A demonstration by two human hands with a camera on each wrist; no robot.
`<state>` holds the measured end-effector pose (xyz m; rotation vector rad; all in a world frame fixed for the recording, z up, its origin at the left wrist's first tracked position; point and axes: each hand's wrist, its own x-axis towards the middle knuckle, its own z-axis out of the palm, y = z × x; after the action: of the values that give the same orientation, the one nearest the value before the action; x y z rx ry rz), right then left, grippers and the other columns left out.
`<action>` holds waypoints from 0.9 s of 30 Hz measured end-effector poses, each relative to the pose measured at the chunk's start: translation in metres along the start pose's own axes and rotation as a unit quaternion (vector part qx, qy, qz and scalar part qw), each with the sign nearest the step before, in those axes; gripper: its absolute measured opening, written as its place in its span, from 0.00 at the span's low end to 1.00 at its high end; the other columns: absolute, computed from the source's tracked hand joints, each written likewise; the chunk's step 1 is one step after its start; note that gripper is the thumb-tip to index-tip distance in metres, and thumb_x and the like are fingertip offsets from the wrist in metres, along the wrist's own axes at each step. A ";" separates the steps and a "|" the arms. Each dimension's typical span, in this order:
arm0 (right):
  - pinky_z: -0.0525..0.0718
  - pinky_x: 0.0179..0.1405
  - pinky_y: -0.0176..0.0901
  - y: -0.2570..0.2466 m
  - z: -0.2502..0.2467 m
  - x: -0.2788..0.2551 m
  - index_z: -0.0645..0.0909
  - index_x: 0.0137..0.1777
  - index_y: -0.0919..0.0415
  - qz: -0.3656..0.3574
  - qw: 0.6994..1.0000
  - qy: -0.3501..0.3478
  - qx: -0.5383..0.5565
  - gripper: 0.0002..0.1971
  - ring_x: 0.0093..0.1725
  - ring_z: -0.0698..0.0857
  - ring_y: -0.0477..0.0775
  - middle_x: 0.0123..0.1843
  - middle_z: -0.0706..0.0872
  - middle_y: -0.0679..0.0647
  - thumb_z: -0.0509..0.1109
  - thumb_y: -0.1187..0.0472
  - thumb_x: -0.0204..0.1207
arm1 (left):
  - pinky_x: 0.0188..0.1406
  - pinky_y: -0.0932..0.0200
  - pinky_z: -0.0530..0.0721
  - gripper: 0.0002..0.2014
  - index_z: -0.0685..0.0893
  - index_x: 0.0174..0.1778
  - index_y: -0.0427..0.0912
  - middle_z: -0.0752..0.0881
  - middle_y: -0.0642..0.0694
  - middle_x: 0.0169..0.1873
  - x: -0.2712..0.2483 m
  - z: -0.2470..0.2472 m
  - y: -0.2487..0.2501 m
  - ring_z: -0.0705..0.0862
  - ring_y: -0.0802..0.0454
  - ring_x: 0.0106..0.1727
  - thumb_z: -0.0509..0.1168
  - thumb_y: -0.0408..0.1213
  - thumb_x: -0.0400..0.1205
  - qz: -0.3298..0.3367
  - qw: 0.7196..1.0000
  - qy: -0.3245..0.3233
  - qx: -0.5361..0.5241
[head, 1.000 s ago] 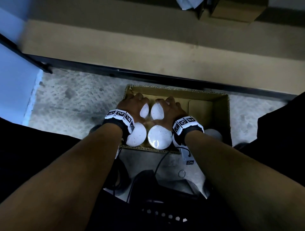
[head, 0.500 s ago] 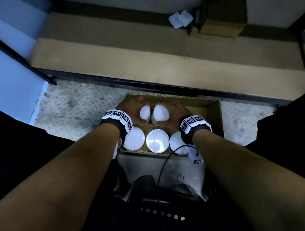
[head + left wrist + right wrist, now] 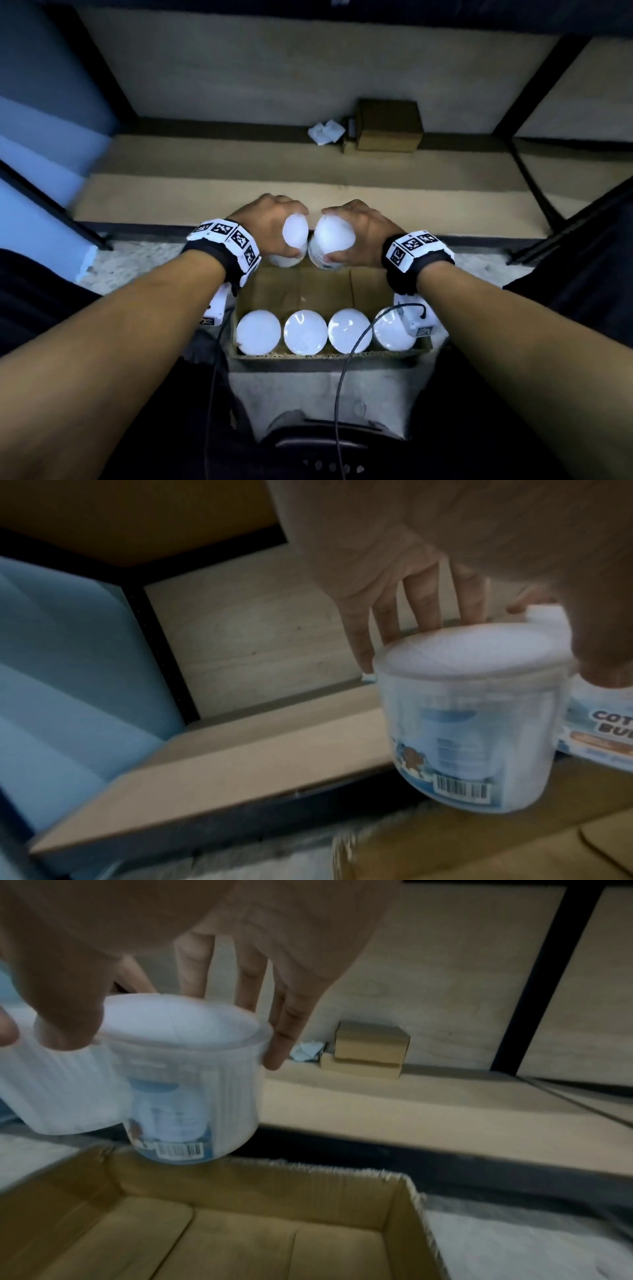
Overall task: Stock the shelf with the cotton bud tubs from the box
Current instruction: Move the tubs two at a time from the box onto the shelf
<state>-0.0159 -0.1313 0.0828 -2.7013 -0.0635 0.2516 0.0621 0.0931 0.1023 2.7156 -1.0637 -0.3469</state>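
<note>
Each hand holds a clear cotton bud tub with a white lid, lifted above the far edge of the cardboard box (image 3: 363, 286). My left hand (image 3: 270, 222) grips the left tub (image 3: 293, 240) by its lid rim; in the left wrist view that tub (image 3: 479, 718) shows a barcode label. My right hand (image 3: 359, 229) grips the right tub (image 3: 330, 245), also seen as the tub (image 3: 195, 1085) over the box's far wall (image 3: 274, 1180). The two tubs almost touch. Several more tubs (image 3: 305, 332) stand in a row along the box's near side. The low wooden shelf (image 3: 239, 192) lies just beyond.
A small brown carton (image 3: 388, 128) and crumpled white paper (image 3: 325, 132) sit at the back of the shelf. Black shelf uprights (image 3: 534, 85) frame it. A blue wall panel (image 3: 30, 144) is at the left. A cable (image 3: 346, 377) hangs across the box's near side.
Both hands have lifted their tubs up out of the box and carried them forward toward the shelf. The far part of the box now shows its bare bottom.
</note>
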 end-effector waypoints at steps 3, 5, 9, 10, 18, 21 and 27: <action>0.73 0.74 0.51 -0.001 -0.037 -0.009 0.66 0.80 0.40 -0.012 0.999 0.024 -0.027 0.47 0.73 0.73 0.57 0.75 0.71 0.51 0.81 0.38 0.60 | 0.64 0.47 0.80 0.41 0.79 0.69 0.52 0.83 0.49 0.64 0.008 -0.030 0.020 0.79 0.45 0.64 0.77 0.63 0.60 0.023 1.000 0.016 0.014; 0.73 0.75 0.52 0.002 -0.061 -0.016 0.68 0.79 0.41 -0.017 0.998 0.042 -0.037 0.46 0.73 0.73 0.57 0.74 0.71 0.53 0.81 0.37 0.60 | 0.63 0.48 0.80 0.39 0.80 0.68 0.53 0.83 0.49 0.62 0.013 -0.052 0.034 0.79 0.45 0.63 0.78 0.62 0.61 0.050 0.998 0.036 0.026; 0.70 0.77 0.54 0.010 -0.104 -0.030 0.66 0.80 0.38 -0.025 0.994 0.070 -0.074 0.46 0.78 0.67 0.55 0.75 0.72 0.51 0.75 0.30 0.60 | 0.64 0.49 0.78 0.36 0.80 0.69 0.55 0.83 0.52 0.65 0.019 -0.094 0.065 0.80 0.45 0.61 0.77 0.60 0.64 0.113 0.989 0.070 0.058; 0.70 0.77 0.53 0.011 -0.117 -0.035 0.66 0.80 0.37 -0.025 0.993 0.077 -0.082 0.46 0.78 0.67 0.54 0.75 0.72 0.50 0.74 0.29 0.60 | 0.65 0.48 0.78 0.36 0.80 0.69 0.55 0.83 0.52 0.65 0.020 -0.106 0.075 0.81 0.45 0.61 0.76 0.60 0.65 0.127 0.987 0.078 0.066; 0.71 0.72 0.43 -0.003 -0.226 -0.085 0.73 0.76 0.42 -0.043 0.982 0.157 -0.100 0.39 0.71 0.74 0.50 0.71 0.79 0.47 0.77 0.35 0.65 | 0.69 0.58 0.71 0.35 0.81 0.70 0.53 0.83 0.53 0.68 0.034 -0.193 0.136 0.80 0.51 0.67 0.75 0.61 0.68 0.198 0.966 0.140 0.091; 0.72 0.73 0.45 -0.006 -0.267 -0.104 0.74 0.76 0.46 -0.041 0.975 0.199 -0.088 0.38 0.72 0.76 0.51 0.73 0.79 0.48 0.78 0.37 0.66 | 0.67 0.55 0.78 0.37 0.81 0.69 0.58 0.84 0.58 0.64 0.038 -0.228 0.155 0.81 0.55 0.64 0.68 0.70 0.65 0.218 0.960 0.160 0.070; 0.77 0.62 0.41 0.001 -0.339 -0.122 0.72 0.76 0.40 -0.015 0.961 0.268 -0.068 0.41 0.63 0.81 0.47 0.70 0.81 0.43 0.75 0.31 0.62 | 0.66 0.57 0.77 0.35 0.83 0.68 0.58 0.85 0.58 0.64 0.052 -0.299 0.199 0.81 0.56 0.65 0.68 0.71 0.68 0.272 0.938 0.198 0.082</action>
<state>-0.0728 -0.2810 0.4062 -2.8022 0.0402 -0.5150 0.0586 -0.0547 0.4333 2.3231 -1.6840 0.3773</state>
